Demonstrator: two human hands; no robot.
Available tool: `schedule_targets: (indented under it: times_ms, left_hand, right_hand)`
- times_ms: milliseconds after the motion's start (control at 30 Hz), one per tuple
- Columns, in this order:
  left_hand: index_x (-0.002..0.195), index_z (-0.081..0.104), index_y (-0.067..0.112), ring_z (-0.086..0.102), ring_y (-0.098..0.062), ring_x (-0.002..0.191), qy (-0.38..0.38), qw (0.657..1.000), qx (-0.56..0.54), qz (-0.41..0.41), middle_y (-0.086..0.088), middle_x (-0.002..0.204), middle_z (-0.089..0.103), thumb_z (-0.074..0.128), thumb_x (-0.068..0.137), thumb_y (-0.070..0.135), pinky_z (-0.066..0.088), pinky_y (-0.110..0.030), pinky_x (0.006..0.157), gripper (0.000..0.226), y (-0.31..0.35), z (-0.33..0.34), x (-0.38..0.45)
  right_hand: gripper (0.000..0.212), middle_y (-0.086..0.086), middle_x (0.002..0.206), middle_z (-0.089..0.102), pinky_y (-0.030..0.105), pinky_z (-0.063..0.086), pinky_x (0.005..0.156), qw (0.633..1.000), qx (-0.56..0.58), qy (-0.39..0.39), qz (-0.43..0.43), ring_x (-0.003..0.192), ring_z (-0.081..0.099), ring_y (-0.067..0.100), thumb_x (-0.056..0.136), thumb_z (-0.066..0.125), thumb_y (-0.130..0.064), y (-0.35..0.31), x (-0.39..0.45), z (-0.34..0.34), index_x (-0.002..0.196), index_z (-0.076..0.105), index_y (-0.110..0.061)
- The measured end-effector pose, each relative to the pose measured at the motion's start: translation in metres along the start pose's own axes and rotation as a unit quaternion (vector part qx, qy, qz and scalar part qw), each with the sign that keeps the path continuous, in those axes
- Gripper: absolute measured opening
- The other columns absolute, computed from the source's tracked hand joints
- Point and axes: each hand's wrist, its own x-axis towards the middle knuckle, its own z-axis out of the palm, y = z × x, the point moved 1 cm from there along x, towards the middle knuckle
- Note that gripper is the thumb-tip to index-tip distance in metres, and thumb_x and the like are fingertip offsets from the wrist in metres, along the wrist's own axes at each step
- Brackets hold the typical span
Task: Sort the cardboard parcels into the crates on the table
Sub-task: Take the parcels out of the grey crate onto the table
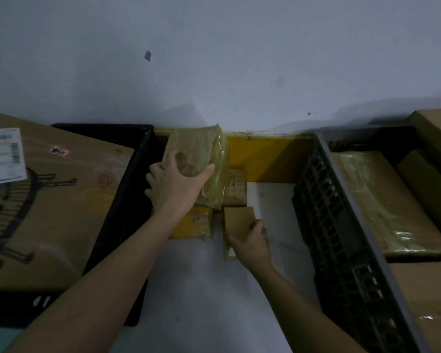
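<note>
Taking the yellow strip at the back of the bench as landmark: far to its left stands a black crate, filled by a large printed carton bearing a white shipping label at its left end.

Just left of the strip's middle, a tape-wrapped parcel is held lifted and tilted above the bench by the left hand; the grip is wrapped over the parcel's near face, thumb on the right edge, fingers curled round the left edge, close to the black crate's wall.

In front of the strip, three parcels lie on the bench: a yellowish taped parcel below the left wrist, a small brown parcel against the strip, and a plain brown box nearest the person. The plain box is gripped by the right hand, thumb on top, fingers folded round its right side; whether it is already raised cannot be told.

Right of the strip, a grey slatted crate holds a long taped parcel and further brown cartons.

The step in hand is judged to be a double pick-up, one parcel per hand. The lifted parcel would next need carrying over a crate rim and lowering; room on top of the large carton looks tight. The plain box would need lifting clear of its neighbours and passing over the grey crate's wall.
</note>
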Motion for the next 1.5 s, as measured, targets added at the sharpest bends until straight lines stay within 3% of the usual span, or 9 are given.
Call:
schedule_targets:
  times_ms: [167,367,533,700,867,1067,1233,1400,1500]
  left_hand:
    - [0.137,0.030,0.046,0.035,-0.032,0.130,-0.020,1.000,-0.001,0.002,-0.007,0.139,0.037,0.048,0.057,0.094,0.033,-0.055,0.102,0.096,-0.002,0.024,0.004]
    - [0.138,0.030,0.044,0.034,-0.033,0.131,-0.018,0.998,0.042,0.035,-0.009,0.139,0.036,0.047,0.057,0.094,0.032,-0.055,0.103,0.096,-0.006,0.029,0.004]
    - [0.141,0.029,0.043,0.032,-0.033,0.132,-0.055,0.997,0.027,0.042,-0.008,0.141,0.035,0.044,0.057,0.094,0.031,-0.054,0.106,0.099,0.003,0.027,-0.005]
    - [0.141,0.022,0.042,0.029,-0.033,0.134,-0.141,0.988,-0.028,0.048,-0.006,0.137,0.028,0.061,0.063,0.085,0.034,-0.049,0.106,0.097,0.031,0.041,-0.035]
    - [0.138,0.021,0.042,0.033,-0.037,0.132,-0.214,0.975,-0.054,0.040,-0.005,0.137,0.024,0.065,0.062,0.083,0.040,-0.056,0.103,0.097,0.050,0.057,-0.064]
    - [0.145,0.019,0.040,0.021,-0.040,0.140,-0.214,0.976,-0.036,0.018,-0.008,0.150,0.016,0.063,0.064,0.084,0.035,-0.058,0.107,0.102,0.064,0.107,-0.095]
    - [0.141,0.023,0.039,0.025,-0.038,0.130,-0.189,0.982,-0.025,0.015,-0.007,0.140,0.023,0.055,0.056,0.089,0.031,-0.059,0.102,0.104,0.080,0.159,-0.109]
    - [0.143,0.028,0.041,0.018,-0.041,0.135,-0.128,0.987,0.062,0.075,0.001,0.155,0.003,0.050,0.077,0.080,0.024,-0.061,0.102,0.080,0.077,0.213,-0.112]
    - [0.148,0.027,0.038,0.018,-0.045,0.137,-0.166,0.969,0.173,0.065,-0.003,0.162,0.003,0.036,0.091,0.072,0.029,-0.058,0.099,0.067,0.054,0.251,-0.126]
  right_hand:
    - [0.090,0.008,0.139,0.037,0.048,0.049,0.093,1.000,-0.010,0.000,0.002,0.120,0.045,0.033,0.073,0.075,-0.059,0.004,0.014,0.017,0.135,0.026,-0.017]
    - [0.070,0.009,0.140,0.039,0.043,0.048,0.103,0.997,0.062,-0.034,-0.027,0.125,0.048,0.029,0.081,0.081,-0.031,0.007,0.020,0.031,0.133,0.036,-0.019]
    - [0.070,0.001,0.151,0.035,0.037,0.045,0.106,0.989,0.105,-0.082,-0.071,0.133,0.044,0.023,0.088,0.072,-0.040,0.023,0.008,0.011,0.146,0.035,-0.026]
    - [0.060,0.002,0.152,0.039,0.024,0.033,0.101,0.997,0.023,0.005,-0.068,0.135,0.042,0.019,0.098,0.049,-0.053,0.044,-0.006,-0.012,0.149,0.036,-0.023]
    - [0.055,0.007,0.153,0.039,0.033,0.032,0.113,0.991,-0.106,0.042,-0.069,0.140,0.034,0.024,0.102,0.048,-0.039,0.086,-0.023,-0.033,0.149,0.037,-0.014]
    - [0.062,0.001,0.167,-0.002,0.041,0.012,0.122,0.943,-0.326,-0.031,-0.059,0.153,0.001,0.022,0.105,0.026,-0.048,0.146,-0.038,-0.034,0.159,0.003,-0.028]
    - [0.062,0.000,0.167,-0.006,0.045,0.002,0.122,0.927,-0.361,0.000,-0.104,0.153,-0.007,0.024,0.103,0.017,-0.053,0.177,-0.036,-0.026,0.158,-0.004,-0.033]
    - [0.062,0.007,0.153,0.044,0.050,0.024,0.116,0.940,-0.302,0.073,-0.143,0.142,0.040,0.028,0.095,0.035,-0.052,0.186,-0.044,-0.016,0.149,0.044,-0.024]
    - [0.062,0.008,0.150,0.048,0.049,0.022,0.113,0.935,-0.312,0.081,-0.146,0.138,0.046,0.030,0.092,0.038,-0.048,0.221,-0.043,-0.001,0.146,0.050,-0.020]
